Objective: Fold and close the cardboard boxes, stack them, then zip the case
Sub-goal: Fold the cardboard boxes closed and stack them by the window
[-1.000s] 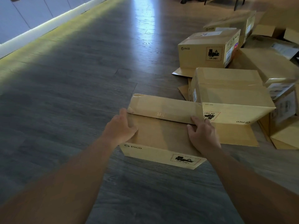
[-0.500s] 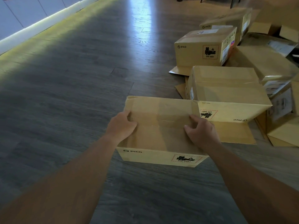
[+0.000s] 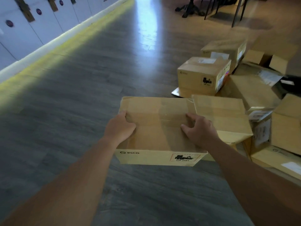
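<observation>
Both hands on the closed box (image 3: 159,128) top: left hand (image 3: 119,128) fingers curled at its left edge, right hand (image 3: 199,130) curled too, prob. gripping flaps; 2nd box (image 3: 224,115) touching on right.

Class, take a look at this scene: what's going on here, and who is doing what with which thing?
A person is closing a cardboard box on a grey floor. The left hand and the right hand both rest on its top, fingers curled near the seam where the flaps meet, and the flaps lie flat. The box's front reads PICO and UN 3481. To the right sits a loose cluster of other boxes, some closed, some with flaps open. No case can be made out in this view.
</observation>
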A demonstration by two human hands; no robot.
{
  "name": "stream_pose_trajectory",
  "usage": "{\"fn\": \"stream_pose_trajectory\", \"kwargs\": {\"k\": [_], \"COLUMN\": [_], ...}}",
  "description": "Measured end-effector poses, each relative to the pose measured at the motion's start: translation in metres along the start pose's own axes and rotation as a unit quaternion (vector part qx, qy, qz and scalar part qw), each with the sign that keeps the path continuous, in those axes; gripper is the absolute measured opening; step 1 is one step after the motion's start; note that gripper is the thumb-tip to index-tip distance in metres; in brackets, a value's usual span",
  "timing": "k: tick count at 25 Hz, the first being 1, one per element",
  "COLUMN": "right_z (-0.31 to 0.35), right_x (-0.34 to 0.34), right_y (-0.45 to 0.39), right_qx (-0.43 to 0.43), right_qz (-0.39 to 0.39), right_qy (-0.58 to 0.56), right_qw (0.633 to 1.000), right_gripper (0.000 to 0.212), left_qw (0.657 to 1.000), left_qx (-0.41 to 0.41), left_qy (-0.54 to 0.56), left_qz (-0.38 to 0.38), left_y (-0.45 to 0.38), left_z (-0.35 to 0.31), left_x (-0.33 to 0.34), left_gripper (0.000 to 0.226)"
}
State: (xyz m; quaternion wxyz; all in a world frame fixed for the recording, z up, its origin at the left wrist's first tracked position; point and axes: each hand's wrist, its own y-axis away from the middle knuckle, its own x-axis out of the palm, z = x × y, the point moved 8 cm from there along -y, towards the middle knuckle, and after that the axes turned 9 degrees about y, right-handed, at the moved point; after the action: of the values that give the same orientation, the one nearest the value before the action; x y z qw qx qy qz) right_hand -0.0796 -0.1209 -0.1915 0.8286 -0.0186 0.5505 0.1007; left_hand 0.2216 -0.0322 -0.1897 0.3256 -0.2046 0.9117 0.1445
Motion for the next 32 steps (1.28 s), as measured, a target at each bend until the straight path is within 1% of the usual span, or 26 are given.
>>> {"fn": "stream_pose_trajectory", "kwargs": {"k": [3,7,10,12,14,18,21,27,30,32], "right_z": [0.065,0.17,0.237,0.276,0.307,0.337,0.349,0.375,0.398,0.413], "right_x": [-0.098,-0.247,-0.342,-0.4,-0.443,-0.486,-0.504,-0.536,-0.543,-0.538], "right_y": [0.0,0.004,0.008,0.007,-0.003,-0.043,-0.092,-0.223,-0.3,-0.353], "right_qx": [-0.023,-0.045,-0.043,-0.043,-0.043,-0.041,-0.052,-0.079,-0.086,-0.088], "right_qz": [-0.009,-0.023,-0.021,-0.028,-0.029,-0.028,-0.027,-0.042,-0.04,-0.036], "right_qy": [-0.014,-0.015,-0.009,-0.011,-0.006,0.005,0.011,-0.009,-0.022,-0.018], "right_qw": [1.0,0.999,0.999,0.999,0.999,0.999,0.998,0.996,0.995,0.995], "right_gripper": [0.066,0.062,0.064,0.064,0.062,0.061,0.061,0.058,0.057,0.058], "left_qw": [1.0,0.999,0.998,0.997,0.997,0.994,0.994,0.996,0.996,0.997], "left_qx": [0.01,0.039,0.06,0.064,0.066,0.083,0.086,0.082,0.077,0.068], "left_qy": [0.0,-0.012,-0.026,-0.031,-0.045,-0.066,-0.064,-0.033,-0.031,-0.041], "left_qz": [-0.007,-0.019,-0.025,-0.021,-0.011,-0.006,-0.007,-0.004,-0.012,-0.015], "left_y": [0.009,0.02,0.023,0.022,0.012,-0.03,-0.078,-0.191,-0.259,-0.311], "left_z": [-0.073,-0.187,-0.264,-0.311,-0.346,-0.389,-0.413,-0.461,-0.485,-0.494], "left_x": [-0.092,-0.24,-0.335,-0.388,-0.427,-0.458,-0.461,-0.466,-0.478,-0.482], "left_gripper": [0.048,0.045,0.043,0.043,0.044,0.034,0.038,0.05,0.045,0.036]}}
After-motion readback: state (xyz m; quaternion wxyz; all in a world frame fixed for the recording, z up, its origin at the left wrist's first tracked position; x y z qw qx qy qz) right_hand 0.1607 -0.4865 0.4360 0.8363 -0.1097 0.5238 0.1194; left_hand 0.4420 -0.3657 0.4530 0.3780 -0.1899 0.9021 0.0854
